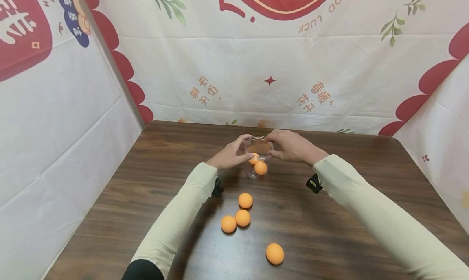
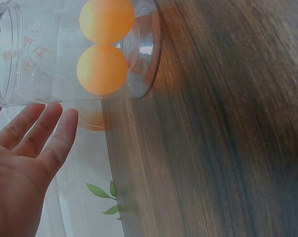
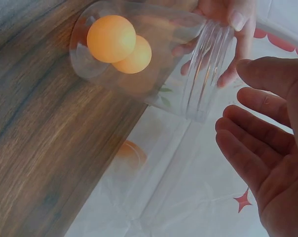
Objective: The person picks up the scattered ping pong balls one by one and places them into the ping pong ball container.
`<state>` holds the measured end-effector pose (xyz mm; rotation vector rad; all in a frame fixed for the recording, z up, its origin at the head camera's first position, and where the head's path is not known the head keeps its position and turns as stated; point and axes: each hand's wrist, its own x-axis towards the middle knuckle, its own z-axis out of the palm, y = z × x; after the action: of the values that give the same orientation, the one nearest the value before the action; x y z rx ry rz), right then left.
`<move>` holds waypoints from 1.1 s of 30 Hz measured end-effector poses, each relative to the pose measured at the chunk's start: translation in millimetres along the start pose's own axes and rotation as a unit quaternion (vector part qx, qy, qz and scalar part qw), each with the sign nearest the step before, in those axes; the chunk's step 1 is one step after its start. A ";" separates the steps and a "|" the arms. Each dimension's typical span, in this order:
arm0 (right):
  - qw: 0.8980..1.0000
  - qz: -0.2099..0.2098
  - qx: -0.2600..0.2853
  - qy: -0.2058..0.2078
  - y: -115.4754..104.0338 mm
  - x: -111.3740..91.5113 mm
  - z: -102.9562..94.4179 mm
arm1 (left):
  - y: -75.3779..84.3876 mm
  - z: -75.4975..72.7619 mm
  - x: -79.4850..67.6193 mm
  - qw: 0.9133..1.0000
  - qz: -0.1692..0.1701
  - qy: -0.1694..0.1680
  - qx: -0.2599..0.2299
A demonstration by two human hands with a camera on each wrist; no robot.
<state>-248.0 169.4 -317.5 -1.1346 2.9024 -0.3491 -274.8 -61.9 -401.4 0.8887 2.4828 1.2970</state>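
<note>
A clear plastic jar (image 1: 250,172) with a ribbed round rim (image 3: 208,74) stands upright on the brown table, two orange ping-pong balls (image 2: 102,69) at its bottom. My left hand (image 1: 228,156) is at the jar's left side near the rim, thumb toward me and fingers spread along the far side, fairly straight. On the other side my right hand (image 1: 294,147) is at the rim, fingers loosely bent with the thumb apart from them. Seen from the right wrist, nothing lies between those fingers.
Several loose orange ping-pong balls lie on the table (image 1: 165,182) nearer to me: one ball (image 1: 245,200) behind a touching pair (image 1: 235,220), and another ball (image 1: 275,254) at the front. A printed white cloth (image 1: 234,60) hangs behind the table's far edge.
</note>
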 end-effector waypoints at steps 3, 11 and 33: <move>1.000 -0.003 0.002 0.001 -2.7 -2.5 -1.5 | 0.9 -0.4 0.0 1.000 0.000 -0.002 -0.004; 1.000 -0.015 0.004 0.009 -10.8 -18.7 2.5 | 3.3 -0.8 1.4 1.000 0.006 -0.005 0.000; 0.997 -0.074 0.007 -0.001 -35.6 -61.2 28.7 | 1.8 3.0 -0.5 1.000 0.000 0.003 0.001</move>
<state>-176.5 179.2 -342.8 -1.3519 2.8153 -0.3686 -272.4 -59.4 -401.9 0.8875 2.4891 1.3003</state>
